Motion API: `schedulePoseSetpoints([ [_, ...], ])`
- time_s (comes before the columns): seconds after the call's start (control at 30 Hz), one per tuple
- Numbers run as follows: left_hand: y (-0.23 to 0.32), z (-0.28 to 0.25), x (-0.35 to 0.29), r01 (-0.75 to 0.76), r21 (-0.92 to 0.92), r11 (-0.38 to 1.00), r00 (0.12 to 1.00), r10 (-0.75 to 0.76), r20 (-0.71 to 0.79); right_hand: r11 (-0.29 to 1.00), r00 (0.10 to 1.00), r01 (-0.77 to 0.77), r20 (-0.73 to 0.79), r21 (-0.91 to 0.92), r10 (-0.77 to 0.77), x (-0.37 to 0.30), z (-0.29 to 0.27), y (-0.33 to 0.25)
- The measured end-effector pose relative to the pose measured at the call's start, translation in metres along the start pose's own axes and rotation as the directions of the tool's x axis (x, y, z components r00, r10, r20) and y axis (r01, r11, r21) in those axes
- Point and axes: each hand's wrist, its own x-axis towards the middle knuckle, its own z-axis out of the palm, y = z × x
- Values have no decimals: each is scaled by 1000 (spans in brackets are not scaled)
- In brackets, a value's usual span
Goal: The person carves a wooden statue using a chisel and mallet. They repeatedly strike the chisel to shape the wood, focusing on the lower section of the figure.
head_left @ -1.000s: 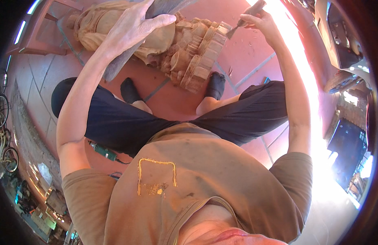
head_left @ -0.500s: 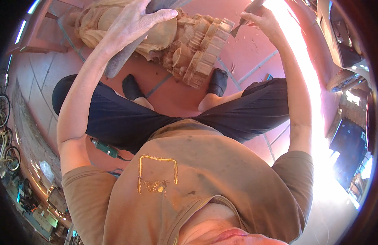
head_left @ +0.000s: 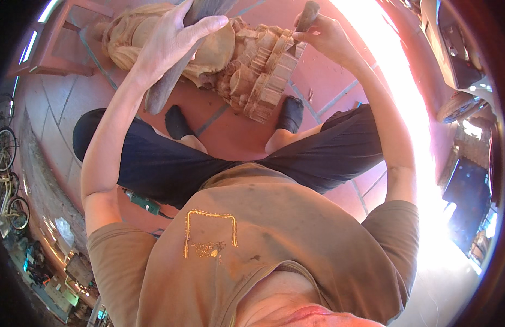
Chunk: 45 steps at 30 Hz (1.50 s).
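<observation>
A carved wooden statue (head_left: 247,71) lies on its side on the floor beyond my feet, its stepped base toward the right. My left hand (head_left: 168,41) is closed round a long, worn wooden mallet (head_left: 168,90), held above the statue's middle with the thumb stretched along its side. In my right hand (head_left: 324,34) is a chisel (head_left: 307,15), gripped low on its wooden handle. Its blade points down at the base's far right corner; whether it touches the wood I cannot tell.
Wood chips (head_left: 310,95) lie on the red tiled floor (head_left: 220,131). A wooden stool (head_left: 59,49) stands at the far left. Beside my left thigh lies a green power tool (head_left: 143,203). Bicycles (head_left: 4,150) are at the left rim; bright sunlight falls on the right.
My right hand has moved left, bringing the chisel from beside the statue to its base. My left hand and the mallet have shifted slightly, the mallet's lower end coming a little nearer me.
</observation>
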Motion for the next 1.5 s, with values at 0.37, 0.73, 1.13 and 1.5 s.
schedulePoseSetpoints([
  [0.37,3,32,-49,-80,-101,992,981,60,-184,990,991,97,102,-101,-86,16,3,-30],
  [0.73,0,47,-58,-99,-199,975,960,41,-279,997,996,67,63,-29,-65,11,-7,-34],
  [1.13,0,50,-53,-212,-121,970,930,163,-330,999,998,-42,45,-33,44,10,-8,-37],
  [1.5,1,54,-51,-177,-132,975,950,134,-284,994,996,-84,-8,64,85,12,-12,-41],
])
